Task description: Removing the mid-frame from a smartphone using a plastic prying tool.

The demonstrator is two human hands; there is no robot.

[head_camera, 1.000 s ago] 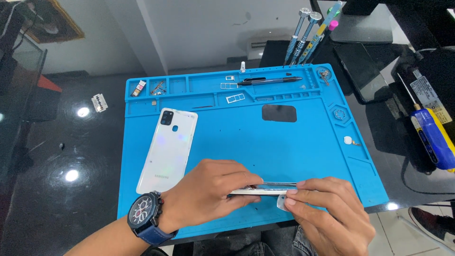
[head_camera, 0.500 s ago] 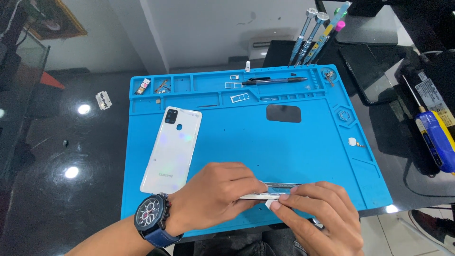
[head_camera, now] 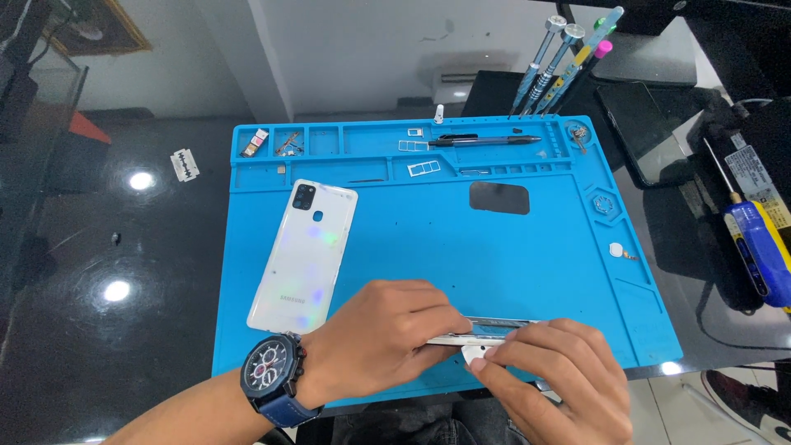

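Item: thin, flat silver-edged phone body (head_camera: 486,330), held edge-on low over the blue silicone work mat (head_camera: 511,264) at its near edge. It is pinched along its long sides by the left hand (head_camera: 379,338); a small white pick (head_camera: 473,353) is pinched against it by the right hand (head_camera: 552,379) fingers. Judged light, stiff, slippery, fragile; best gripped by the edges. Glossy white back cover (head_camera: 305,255) lies adjacent; black glossy desk (head_camera: 124,247) beneath.
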